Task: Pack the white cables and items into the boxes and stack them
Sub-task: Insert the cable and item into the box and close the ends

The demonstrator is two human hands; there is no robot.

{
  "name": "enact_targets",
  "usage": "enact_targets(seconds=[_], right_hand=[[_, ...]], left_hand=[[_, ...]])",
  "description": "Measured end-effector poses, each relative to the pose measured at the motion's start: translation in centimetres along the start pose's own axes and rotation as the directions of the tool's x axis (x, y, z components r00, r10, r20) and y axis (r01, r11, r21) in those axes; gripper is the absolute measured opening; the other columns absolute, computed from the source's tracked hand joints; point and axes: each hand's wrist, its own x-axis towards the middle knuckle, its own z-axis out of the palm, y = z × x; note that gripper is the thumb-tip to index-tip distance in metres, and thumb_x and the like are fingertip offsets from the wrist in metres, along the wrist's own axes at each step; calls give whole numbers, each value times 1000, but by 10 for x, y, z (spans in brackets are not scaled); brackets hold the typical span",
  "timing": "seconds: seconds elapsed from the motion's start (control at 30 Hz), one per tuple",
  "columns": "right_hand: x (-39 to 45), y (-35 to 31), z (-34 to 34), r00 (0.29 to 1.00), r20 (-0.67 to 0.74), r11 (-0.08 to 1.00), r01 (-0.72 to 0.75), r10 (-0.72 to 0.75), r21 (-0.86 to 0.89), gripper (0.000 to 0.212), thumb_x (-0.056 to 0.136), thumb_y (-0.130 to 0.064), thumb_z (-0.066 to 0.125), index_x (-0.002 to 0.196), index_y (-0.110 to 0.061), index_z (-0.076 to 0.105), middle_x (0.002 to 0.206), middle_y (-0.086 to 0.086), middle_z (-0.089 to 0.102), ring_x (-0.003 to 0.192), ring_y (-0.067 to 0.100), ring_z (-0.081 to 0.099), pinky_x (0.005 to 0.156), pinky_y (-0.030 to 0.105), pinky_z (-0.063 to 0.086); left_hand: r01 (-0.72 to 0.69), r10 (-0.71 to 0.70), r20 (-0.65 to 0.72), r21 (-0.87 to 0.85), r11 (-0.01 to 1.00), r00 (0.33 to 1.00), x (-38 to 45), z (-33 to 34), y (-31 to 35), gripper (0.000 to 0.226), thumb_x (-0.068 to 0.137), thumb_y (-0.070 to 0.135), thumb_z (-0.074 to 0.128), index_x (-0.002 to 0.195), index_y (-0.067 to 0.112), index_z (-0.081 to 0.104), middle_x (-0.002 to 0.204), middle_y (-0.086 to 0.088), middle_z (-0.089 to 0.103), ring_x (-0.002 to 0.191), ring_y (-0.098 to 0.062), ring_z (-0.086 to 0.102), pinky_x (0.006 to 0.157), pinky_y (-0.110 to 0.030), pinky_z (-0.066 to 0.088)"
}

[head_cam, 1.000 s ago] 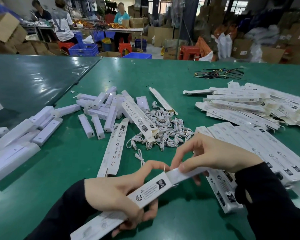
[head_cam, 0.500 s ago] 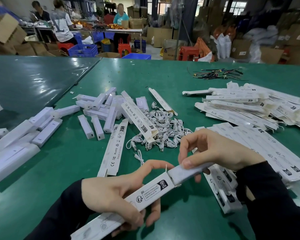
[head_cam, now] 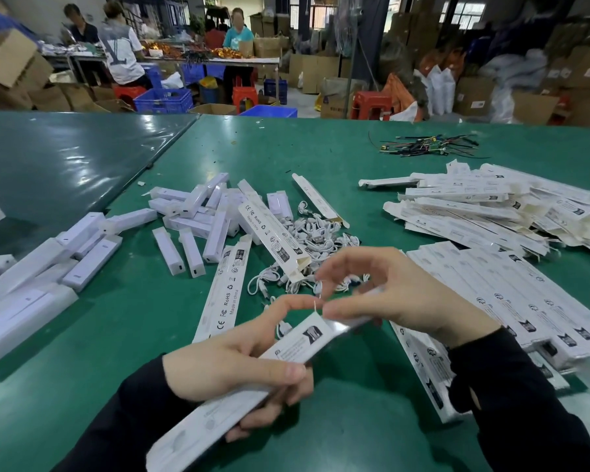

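Note:
My left hand (head_cam: 239, 366) grips a long white printed box (head_cam: 297, 342) low in the middle, its open end pointing up to the right. A white item (head_cam: 353, 323) sticks a short way out of that open end. My right hand (head_cam: 402, 294) pinches the item's end, thumb on top and a fingertip underneath, with the index finger curled above. Small coiled white cables (head_cam: 317, 240) lie in a heap on the green table (head_cam: 321, 158) just beyond my hands. Loose white items (head_cam: 198, 216) are scattered to the left of the cables.
Flat unfilled boxes (head_cam: 484, 209) are piled at the right, and a row of filled boxes (head_cam: 511, 294) lies beside my right wrist. More white boxes (head_cam: 31, 277) lie at the left edge. Black wires (head_cam: 426, 148) sit far back. People work at a distant table.
The white item has slid further into the box, so only a short end shows. My right hand has moved left toward the box mouth, and its index finger has lifted.

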Motion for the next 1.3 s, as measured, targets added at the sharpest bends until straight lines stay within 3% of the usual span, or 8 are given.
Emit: enact_targets(seconds=[0.2,0.5,0.67,0.97,1.03,1.13,1.2,1.3], right_hand=[[10,7,1,879,-466,944,67,97,322,53,44,-20,85,91,-13,63,75,3,69,64,17,68,56,23,56],[13,9,16,885,-465,966,134,-16,222,19,90,-18,66,107,-23,72,77,-1,70,63,3,59,55,17,44],[15,7,33,891,-437,978,183,-125,95,4,81,-27,73,79,-24,71,79,-3,73,70,5,63,66,15,46],[22,15,47,975,-221,994,9,15,107,64,92,-64,29,94,-18,74,109,-14,70,104,2,61,94,20,44],[24,14,44,938,-347,984,65,-4,167,57,94,-55,31,89,-19,75,109,-14,70,106,5,62,92,28,47],[21,20,43,844,-533,998,62,-66,-25,22,97,-31,56,84,-24,72,86,-10,72,81,0,63,73,16,46],[20,25,50,864,-491,953,-47,-112,-298,13,87,-29,69,75,-24,70,72,-14,68,68,-5,58,61,9,39],[20,31,68,943,-331,804,-171,-34,-570,32,74,-55,73,79,-24,66,76,-15,59,70,-2,54,62,17,41]], left_hand=[[-73,69,-169,-16,997,983,2,0,-1,67,84,16,63,137,38,28,81,-15,50,40,-15,49,35,-22,45],[-121,121,-190,12,993,974,3,1,3,64,84,15,63,133,45,35,78,-11,52,40,-15,50,35,-22,45],[-195,194,-227,19,981,954,5,3,6,56,84,16,63,127,45,44,77,-11,51,39,-15,47,35,-21,44],[-172,176,-253,38,984,951,6,4,2,55,87,16,64,129,42,42,78,-14,55,38,-16,48,34,-22,44],[-235,221,-372,7,972,902,9,2,5,44,92,20,62,127,40,44,77,-15,55,36,-17,47,33,-22,43],[-399,292,-696,9,917,656,9,-12,15,30,98,32,44,128,32,41,72,-16,52,31,-18,41,31,-21,39],[-474,339,-797,75,877,501,4,-18,17,23,100,32,40,124,29,40,72,-11,52,35,-15,39,33,-19,36],[-492,374,-815,127,861,444,1,-15,14,19,94,28,51,107,20,41,72,-3,51,40,-14,37,35,-19,33]])
